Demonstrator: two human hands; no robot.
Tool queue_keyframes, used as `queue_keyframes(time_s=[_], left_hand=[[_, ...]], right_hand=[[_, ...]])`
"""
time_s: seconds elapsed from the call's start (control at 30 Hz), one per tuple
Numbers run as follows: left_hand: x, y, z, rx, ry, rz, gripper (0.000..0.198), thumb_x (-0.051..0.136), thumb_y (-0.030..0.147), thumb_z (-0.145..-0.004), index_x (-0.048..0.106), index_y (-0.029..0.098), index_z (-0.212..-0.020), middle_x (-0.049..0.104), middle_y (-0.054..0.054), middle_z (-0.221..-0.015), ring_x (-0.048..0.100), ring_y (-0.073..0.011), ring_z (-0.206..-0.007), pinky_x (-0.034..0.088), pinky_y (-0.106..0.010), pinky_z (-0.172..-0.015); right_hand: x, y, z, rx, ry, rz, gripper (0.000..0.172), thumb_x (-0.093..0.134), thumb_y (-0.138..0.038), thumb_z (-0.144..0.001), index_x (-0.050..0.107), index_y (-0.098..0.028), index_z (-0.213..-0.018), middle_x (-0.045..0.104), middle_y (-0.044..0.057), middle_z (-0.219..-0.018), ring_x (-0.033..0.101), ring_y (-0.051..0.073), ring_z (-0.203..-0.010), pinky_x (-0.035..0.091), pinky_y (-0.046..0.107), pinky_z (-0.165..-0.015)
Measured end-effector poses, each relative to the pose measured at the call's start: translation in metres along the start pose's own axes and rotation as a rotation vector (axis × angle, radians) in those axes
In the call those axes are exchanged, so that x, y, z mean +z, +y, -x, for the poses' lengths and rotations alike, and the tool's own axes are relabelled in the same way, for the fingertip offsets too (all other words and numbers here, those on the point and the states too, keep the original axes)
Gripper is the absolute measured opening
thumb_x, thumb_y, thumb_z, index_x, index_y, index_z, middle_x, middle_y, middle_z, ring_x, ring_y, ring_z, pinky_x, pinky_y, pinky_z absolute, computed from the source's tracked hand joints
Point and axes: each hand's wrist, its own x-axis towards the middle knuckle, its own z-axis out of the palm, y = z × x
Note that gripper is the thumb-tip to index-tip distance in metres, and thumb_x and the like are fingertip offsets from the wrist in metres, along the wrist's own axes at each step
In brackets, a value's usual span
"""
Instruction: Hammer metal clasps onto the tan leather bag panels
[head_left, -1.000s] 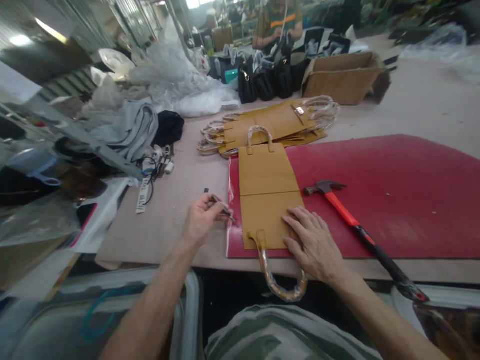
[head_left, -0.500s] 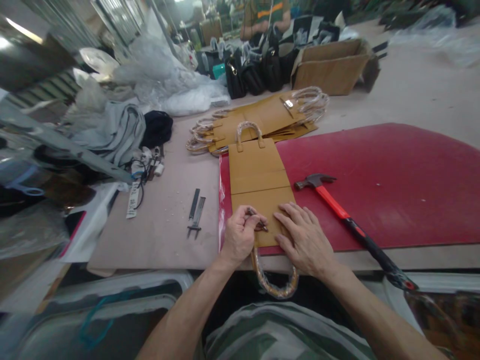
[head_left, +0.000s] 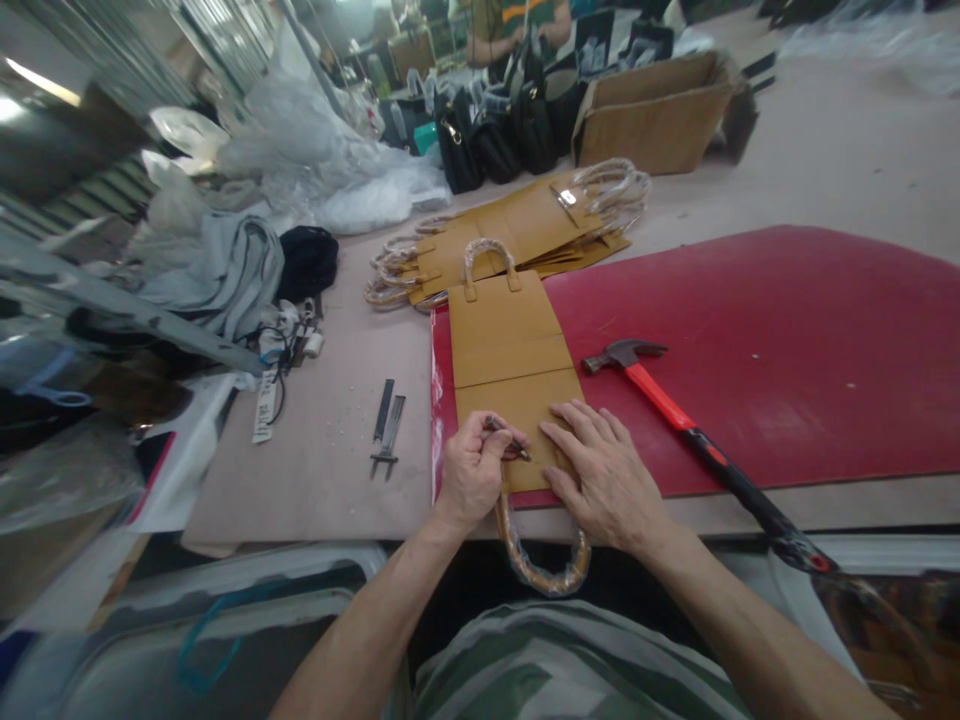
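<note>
A thin metal tool is being pinched in the closed left hand over the tan bag panel — which is being pressed flat onto the red mat by the open right hand.

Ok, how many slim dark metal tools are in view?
3. Two metal tools lie side by side on the brown board left of the red mat; the third is pinched in the left hand over the flat tan bag. Others may be hidden.
</note>
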Motion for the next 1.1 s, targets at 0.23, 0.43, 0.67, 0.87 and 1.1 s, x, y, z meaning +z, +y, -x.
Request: queue_keyframes(time_s=[0.23,0.43,0.67,0.87,1.1], left_hand=[[-0.002,0.002,0.004,0.209,-0.078,-0.252,0.011,0.052,0.026,-0.097,0.059,0.021,-0.092,0.075,-0.003,-0.084,0.072,-0.0147,-0.079,0.06,-0.027,-0.078],[-0.001,0.003,0.004,0.355,-0.136,-0.455,0.011,0.051,0.024,-0.094,0.062,0.021,-0.092,0.072,-0.005,-0.086,0.07,-0.0163,-0.078,0.056,-0.026,-0.074],[-0.001,-0.002,0.003,0.317,-0.177,-0.483,0.012,0.049,0.026,-0.096,0.06,0.022,-0.092,0.072,-0.005,-0.085,0.07,-0.0167,-0.079,0.056,-0.025,-0.076],[-0.001,-0.009,0.003,0.396,-0.205,-0.558,0.013,0.05,0.023,-0.096,0.062,0.021,-0.094,0.072,-0.006,-0.085,0.07,-0.0168,-0.077,0.053,-0.025,-0.072],[0.0,-0.009,0.002,0.415,-0.203,-0.506,0.012,0.049,0.019,-0.095,0.059,0.021,-0.088,0.07,-0.005,-0.081,0.069,-0.0168,-0.075,0.051,-0.024,-0.07]], right_hand=[[0.0,0.0,0.001,-0.004,-0.001,-0.005,0.045,0.054,-0.032,-0.094,0.06,-0.015,-0.135,0.05,0.016,-0.15,0.038,0.035,-0.143,0.027,0.055,-0.12],[0.005,0.01,0.002,-0.048,0.045,-0.122,0.045,0.058,-0.037,-0.091,0.063,-0.015,-0.13,0.054,0.017,-0.146,0.042,0.036,-0.14,0.032,0.06,-0.117],[-0.037,0.051,0.011,0.195,0.217,0.034,0.038,0.049,-0.037,-0.092,0.067,-0.013,-0.116,0.064,0.021,-0.123,0.06,0.036,-0.112,0.05,0.053,-0.096],[-0.071,0.084,0.02,0.492,-0.122,0.223,0.021,0.046,-0.033,-0.086,0.061,-0.019,-0.09,0.062,0.016,-0.085,0.062,0.032,-0.076,0.049,0.045,-0.065],[-0.089,0.056,0.004,0.864,-0.299,-0.973,0.021,0.061,-0.039,-0.069,0.045,-0.024,-0.073,0.047,-0.002,-0.061,0.04,0.012,-0.046,0.036,0.026,-0.042]])
